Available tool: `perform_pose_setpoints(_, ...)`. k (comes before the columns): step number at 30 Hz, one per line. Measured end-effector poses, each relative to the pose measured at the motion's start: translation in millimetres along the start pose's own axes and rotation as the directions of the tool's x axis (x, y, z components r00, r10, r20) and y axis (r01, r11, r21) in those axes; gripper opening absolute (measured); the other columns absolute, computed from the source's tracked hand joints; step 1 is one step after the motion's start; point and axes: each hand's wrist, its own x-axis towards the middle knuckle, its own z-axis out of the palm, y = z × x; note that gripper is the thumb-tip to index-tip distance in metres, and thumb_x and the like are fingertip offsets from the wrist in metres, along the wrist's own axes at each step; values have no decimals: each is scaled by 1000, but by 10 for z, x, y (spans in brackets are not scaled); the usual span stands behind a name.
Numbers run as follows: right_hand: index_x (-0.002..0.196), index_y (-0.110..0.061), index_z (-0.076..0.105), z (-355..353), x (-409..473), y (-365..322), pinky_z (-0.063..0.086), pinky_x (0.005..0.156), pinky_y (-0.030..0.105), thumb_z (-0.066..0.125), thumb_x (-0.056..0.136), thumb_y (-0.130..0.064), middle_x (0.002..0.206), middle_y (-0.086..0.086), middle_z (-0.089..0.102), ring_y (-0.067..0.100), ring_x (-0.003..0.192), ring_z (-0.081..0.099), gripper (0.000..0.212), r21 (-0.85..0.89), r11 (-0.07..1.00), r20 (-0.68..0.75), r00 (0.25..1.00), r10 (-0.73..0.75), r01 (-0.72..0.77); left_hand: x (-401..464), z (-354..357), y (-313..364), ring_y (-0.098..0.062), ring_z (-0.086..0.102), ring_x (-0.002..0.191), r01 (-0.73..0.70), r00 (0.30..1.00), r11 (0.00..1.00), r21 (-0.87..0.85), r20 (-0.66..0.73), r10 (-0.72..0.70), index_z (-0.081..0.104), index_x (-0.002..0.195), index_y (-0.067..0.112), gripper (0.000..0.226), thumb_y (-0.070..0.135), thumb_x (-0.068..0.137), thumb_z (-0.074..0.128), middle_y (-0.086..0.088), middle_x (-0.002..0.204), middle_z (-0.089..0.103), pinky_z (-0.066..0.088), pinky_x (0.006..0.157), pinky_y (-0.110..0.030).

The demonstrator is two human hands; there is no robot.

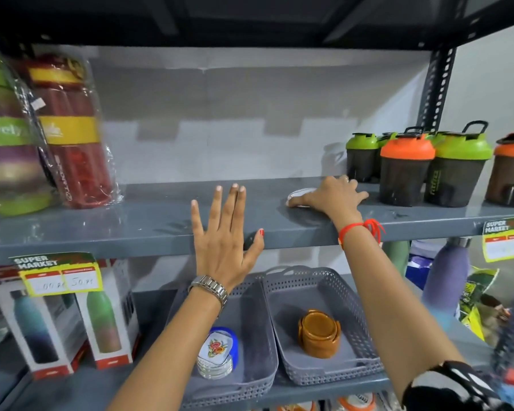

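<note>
A person's right grip (333,197), released with fingers spread, presses a white object (301,192) on the grey shelf (161,212) beside shaker bottles (404,170), while the left grip (223,235) hovers released at the shelf's edge.

Small white object (301,192) flat on grey shelf (161,215)

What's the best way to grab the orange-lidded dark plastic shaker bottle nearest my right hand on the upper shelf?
Probably round the body of the orange-lidded dark plastic shaker bottle, just under its lid, coming from the front-left. It stands upright, its left flank is free, and a green-lidded shaker crowds its right. The wider lid gives the fingers a lip against slipping.
</note>
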Motion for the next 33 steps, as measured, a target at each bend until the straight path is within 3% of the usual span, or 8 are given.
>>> perform_pose_setpoints(3, 120, -6, 56, -36, -87, -38, 34, 98, 49, 77, 56, -66, 130, 15, 50, 35, 122, 42, 89, 85, 988, -209, 971, -113, 133, 3, -10, 0, -24, 22, 140, 3, 1000, 1000, -5, 8, -3, 27, 144, 9, 69, 48, 88, 32, -4, 149, 31, 1, 113, -52)
perform_pose_setpoints(5, 128, -5, 50, -65, -135, -65, 36, 98, 46, 79, 58, -59, 133, 14, 48, 35, 122, 42, 93, 159, 952, -322, 925, -201, 262, 6, -16, -3, -24, 22, 139, -1, 1000, 1000, -5, 10, 1, 27, 144, 9, 69, 47, 87, 32, -4, 149, 31, 1, 114, -53)
perform_pose_setpoints(11, 140, -1, 39, -75, -492, -184, 18, 105, 14, 88, 59, -36, 145, 14, 43, 29, 134, 37, 101, 447, 685, -541, 783, -305, 576, -5, -42, -89, -25, 24, 139, -14, 1000, 1000, -10, -8, 14, 28, 143, 9, 68, 47, 86, 34, -7, 148, 33, -3, 114, -51)
perform_pose_setpoints(16, 137, 2, 43, -48, -803, -306, 31, 111, 30, 76, 64, -48, 141, 18, 46, 26, 131, 41, 94, 432, 507, -734, 617, -283, 746, -33, -73, -183, -25, 25, 139, 30, 999, 1000, -4, -18, -30, 33, 141, 8, 68, 46, 85, 36, -6, 148, 34, -2, 114, -53)
perform_pose_setpoints(19, 134, 8, 45, -133, -967, -370, 31, 111, 18, 80, 66, -40, 140, 23, 45, 25, 130, 41, 90, 417, 446, -774, 566, -282, 792, -62, -77, -234, -24, 24, 139, 38, 999, 999, 19, -10, -38, 33, 141, 8, 69, 47, 84, 35, -5, 148, 32, -2, 114, -54)
perform_pose_setpoints(25, 133, 10, 45, -216, -1145, -442, 34, 113, 29, 83, 68, -32, 140, 23, 44, 26, 133, 39, 87, 404, 404, -788, 537, -303, 821, -93, -36, -248, -26, 27, 138, 27, 999, 999, 36, -39, -26, 31, 140, 7, 67, 46, 85, 35, -7, 145, 37, 1, 114, -55)
perform_pose_setpoints(29, 134, 8, 45, -129, -1153, -461, 36, 112, 37, 85, 67, -33, 141, 21, 44, 27, 134, 40, 88, 440, 415, -752, 579, -314, 796, -94, -15, -253, -27, 25, 138, 15, 999, 1000, 5, -50, -14, 30, 139, 8, 65, 45, 86, 34, -10, 144, 39, 2, 115, -51)
perform_pose_setpoints(33, 134, 6, 46, 0, -1245, -381, 36, 111, 30, 85, 64, -37, 140, 19, 45, 25, 133, 42, 90, 519, 404, -700, 646, -305, 753, -136, -17, -288, -27, 23, 139, -7, 999, 1000, -21, -54, 6, 35, 136, 8, 63, 46, 86, 34, -10, 141, 43, 1, 116, -50)
